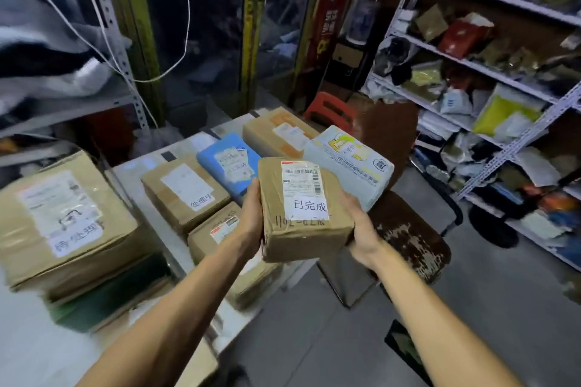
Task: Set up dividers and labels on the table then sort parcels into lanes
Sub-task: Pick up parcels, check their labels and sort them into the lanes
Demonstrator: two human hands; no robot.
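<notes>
Brown cardboard parcel [301,210] gripped on both sides by hands, left [251,223] and right [361,229]

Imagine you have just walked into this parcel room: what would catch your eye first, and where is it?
First, the brown parcel in the middle, gripped by the left hand and right hand, its white label reading 已完成. Behind it on the table lie more cartons, with a blue parcel standing out among them. On the right, metal shelves are crammed with bagged packages.
</notes>
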